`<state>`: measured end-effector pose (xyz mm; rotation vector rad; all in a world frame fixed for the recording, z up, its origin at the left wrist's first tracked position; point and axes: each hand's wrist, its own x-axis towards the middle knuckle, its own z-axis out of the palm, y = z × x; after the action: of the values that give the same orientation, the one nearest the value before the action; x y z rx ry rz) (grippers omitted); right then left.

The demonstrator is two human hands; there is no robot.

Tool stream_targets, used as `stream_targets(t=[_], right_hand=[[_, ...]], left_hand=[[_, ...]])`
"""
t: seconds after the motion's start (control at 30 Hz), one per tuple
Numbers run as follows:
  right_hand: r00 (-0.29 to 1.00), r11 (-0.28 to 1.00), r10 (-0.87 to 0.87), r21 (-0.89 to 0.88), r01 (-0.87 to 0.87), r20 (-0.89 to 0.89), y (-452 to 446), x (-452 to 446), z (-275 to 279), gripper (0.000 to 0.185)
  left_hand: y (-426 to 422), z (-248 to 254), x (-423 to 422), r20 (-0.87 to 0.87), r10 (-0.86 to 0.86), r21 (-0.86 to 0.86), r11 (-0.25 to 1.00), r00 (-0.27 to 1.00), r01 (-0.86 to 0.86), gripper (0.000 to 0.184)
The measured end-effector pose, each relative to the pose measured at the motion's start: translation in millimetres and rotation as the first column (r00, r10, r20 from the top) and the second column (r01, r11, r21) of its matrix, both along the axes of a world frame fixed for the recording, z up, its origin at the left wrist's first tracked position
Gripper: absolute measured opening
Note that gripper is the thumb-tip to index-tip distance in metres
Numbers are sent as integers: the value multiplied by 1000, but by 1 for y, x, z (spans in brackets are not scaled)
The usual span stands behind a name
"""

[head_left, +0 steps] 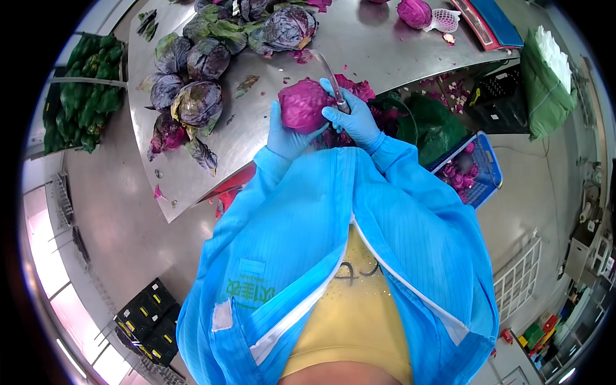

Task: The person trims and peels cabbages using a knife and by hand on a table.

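Observation:
A peeled purple cabbage (pixel 303 106) rests in my left hand (pixel 285 136), whose gloved fingers and palm cup it from the left and below. My right hand (pixel 354 117), also in a blue glove, is closed round the handle of a knife (pixel 342 101) at the cabbage's right side. The knife's curved blade points up and to the left, over the metal table (pixel 256 119). Loose purple leaves (pixel 355 87) lie just beyond my right hand.
Unpeeled cabbages (pixel 197 104) are heaped on the table's left. A peeled cabbage (pixel 414 13) and a white foam net (pixel 445 20) sit at the back right. Below the table's right edge are a green bag (pixel 436 122) and a blue basket (pixel 486 172) holding purple pieces.

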<state>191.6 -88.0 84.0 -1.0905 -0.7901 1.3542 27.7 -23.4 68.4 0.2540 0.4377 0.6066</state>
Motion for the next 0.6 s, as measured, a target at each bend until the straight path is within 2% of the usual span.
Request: stream_targets(t=[0.03, 0.07, 0.1, 0.13, 0.17, 0.2, 0.23, 0.27, 0.3, 0.37, 0.4, 0.43, 0.5, 0.53, 0.57, 0.6], right_hand=[[999, 1000, -29, -1, 29, -17, 2, -2, 1, 58], [1000, 1000, -25, 0, 25, -13, 3, 0, -3, 58], [990, 1000, -27, -17, 25, -140, 5, 3, -13, 56], [964, 999, -31, -38, 21, -266, 5, 5, -23, 54], [965, 999, -25, -37, 16, -260, 5, 8, -32, 54], [876, 992, -44, -126, -19, -480, 7, 10, -41, 53], [735, 976, -86, -207, -74, -672, 8, 10, -37, 53], [722, 951, -138, -295, -95, -678, 9, 8, -33, 56], [724, 948, -134, -300, -104, -677, 8, 4, -27, 56], [736, 884, -140, -418, -209, -662, 10, -3, -22, 53], [759, 872, -102, -425, -243, -643, 14, -7, -20, 49], [759, 869, -96, -426, -252, -644, 17, -11, -17, 49], [817, 882, -98, -430, -192, -568, 23, -18, -9, 46], [836, 934, 121, -223, -278, -535, 28, -12, -33, 44], [835, 932, 127, -224, -285, -535, 28, -9, -57, 44], [993, 956, 38, -285, -70, -116, 28, -13, -57, 45]], left_hand=[[-4, 3, 0, 3, 5, -1, 1000, 1000, -5, 78], [-10, 6, -1, -183, 60, 172, 985, 981, -28, 73], [-12, 9, -1, -352, 144, 340, 940, 925, -17, 70], [-10, -1, -5, -480, 325, 650, 755, 815, 82, 76], [-8, -9, -19, -475, 329, 651, 755, 816, 74, 76], [-12, 24, -27, -617, 295, 686, 655, 729, 316, 87], [-11, 29, -30, -668, 305, 682, 618, 679, 393, 94], [-10, 33, -33, -713, 318, 669, 577, 625, 469, 102], [-10, 37, -36, -751, 334, 648, 535, 569, 542, 110], [-4, 44, -29, -337, 679, 935, 156, 652, 320, 109], [-2, 35, -23, -248, 579, 964, 229, 777, 137, 109], [2, 29, -26, -250, 586, 963, 233, 771, 135, 109], [8, 16, -32, -231, 245, 857, 509, 942, 78, 111], [13, 2, -32, -232, 320, 864, 502, 919, 43, 111], [11, -11, -35, -232, 326, 863, 503, 916, 39, 111], [9, -15, -34, -317, 372, 791, 611, 873, 27, 109]])
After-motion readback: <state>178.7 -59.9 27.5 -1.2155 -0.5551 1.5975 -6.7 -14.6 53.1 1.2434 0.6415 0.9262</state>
